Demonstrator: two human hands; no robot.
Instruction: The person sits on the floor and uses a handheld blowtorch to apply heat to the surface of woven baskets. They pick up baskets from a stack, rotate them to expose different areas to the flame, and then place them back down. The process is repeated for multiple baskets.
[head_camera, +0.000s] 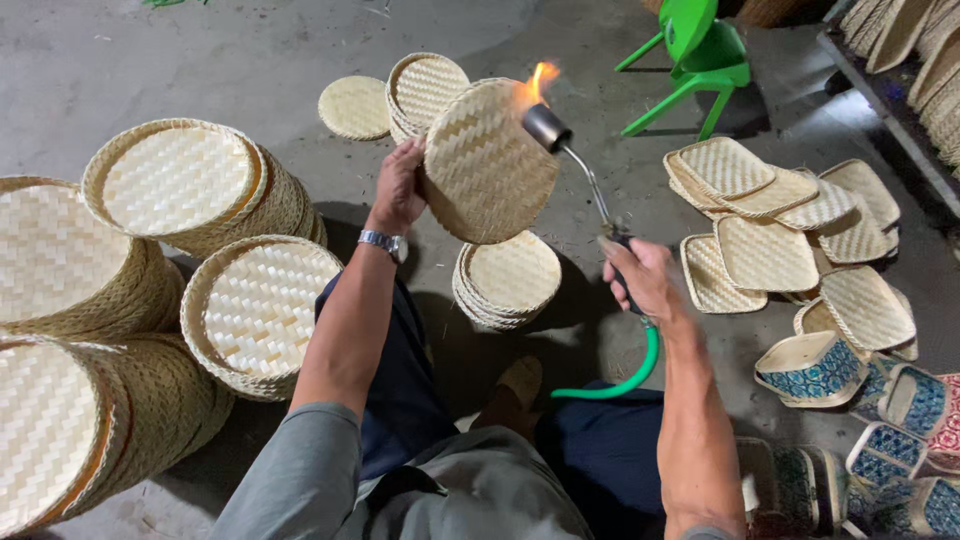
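- Overall exposure: bright and even; light falls from above, diffuse, with no hard-edged beams.
- Shadows: soft and dark on the concrete floor (200, 50), pooled beneath the person at 6 o'clock and under the green stool (700, 50) at 1 o'clock.
- Local source: the flame (540, 78) at 12 o'clock is slightly overexposed, casting a warm orange tint on the rim of the round woven tray (485, 165).
- Glare: pale woven stacks (60, 260) at 9 o'clock run close to white, though the weave pattern remains legible.
- Sharpness: centre crisp; no motion blur on the hands.
- Distortion: wide-angle stretch at the 7 and 5 o'clock corners; patterned boxes (900, 420) at 4 o'clock appear softer.
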